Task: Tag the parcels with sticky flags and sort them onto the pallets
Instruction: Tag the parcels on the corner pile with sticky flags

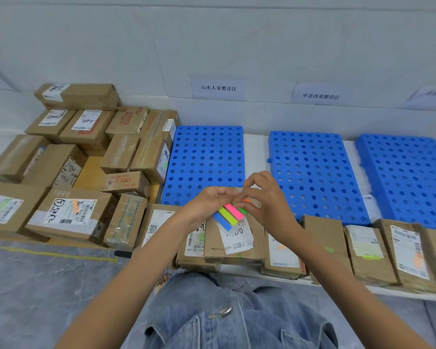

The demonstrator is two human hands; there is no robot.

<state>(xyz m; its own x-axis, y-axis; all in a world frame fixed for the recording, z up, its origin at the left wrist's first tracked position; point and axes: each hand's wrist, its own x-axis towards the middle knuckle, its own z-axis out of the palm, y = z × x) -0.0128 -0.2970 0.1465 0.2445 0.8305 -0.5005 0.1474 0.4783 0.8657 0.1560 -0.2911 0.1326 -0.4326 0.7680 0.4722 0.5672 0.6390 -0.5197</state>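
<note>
Neon sticky flags (230, 214) sit gripped in your left hand (209, 200) above the parcel (234, 248) at six o'clock from the pallets (204, 157), and your right hand (264, 197) pinches the orange one, so a hasty pull could lift several or tear it.

Bright, even, diffuse lighting with soft shadows; wide-angle distortion bows the edges, where detail blurs slightly.

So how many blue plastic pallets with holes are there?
3. One blue perforated plastic pallet beside the brown cardboard box pile, one in the middle, one at the right edge, partly cut off; more may lie beyond.
</note>
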